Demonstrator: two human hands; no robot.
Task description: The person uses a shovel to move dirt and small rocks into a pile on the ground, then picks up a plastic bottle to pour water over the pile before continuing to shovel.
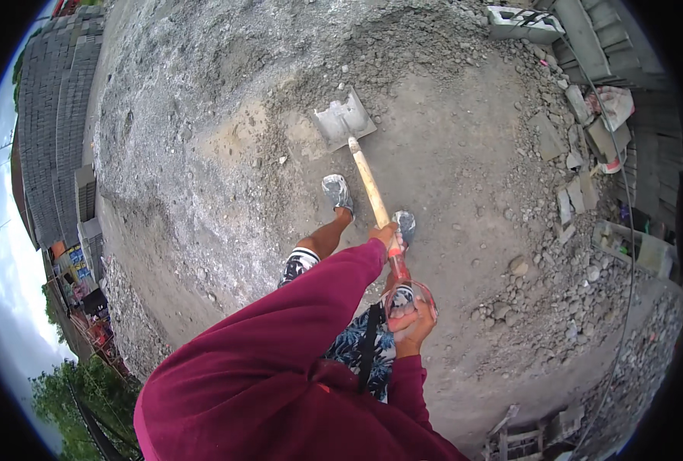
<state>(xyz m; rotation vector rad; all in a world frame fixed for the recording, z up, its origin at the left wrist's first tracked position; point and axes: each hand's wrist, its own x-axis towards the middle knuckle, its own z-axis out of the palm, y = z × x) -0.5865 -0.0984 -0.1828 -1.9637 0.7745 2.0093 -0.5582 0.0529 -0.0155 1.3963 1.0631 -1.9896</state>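
A shovel (370,184) with a pale wooden shaft and a red D-shaped handle points away from me. Its flat grey blade (341,123) is low at the foot of a grey gravel pile (226,46); a little pale grit clings to the metal. Partway down the shaft, my left hand (385,233) is closed around the wood just above the red part. My right hand (415,323) grips the D-handle at the near end, close to my body. Both sleeves are maroon. My feet, in greyish shoes (337,192), stand on either side of the shaft.
Stacked grey blocks (57,115) rise at the far left. Along the right lie broken slabs (547,137), rubble, a hollow block (524,24) and a hanging cable (626,184). A wooden frame (522,442) stands at the lower right. Loose stones (503,311) dot the ground.
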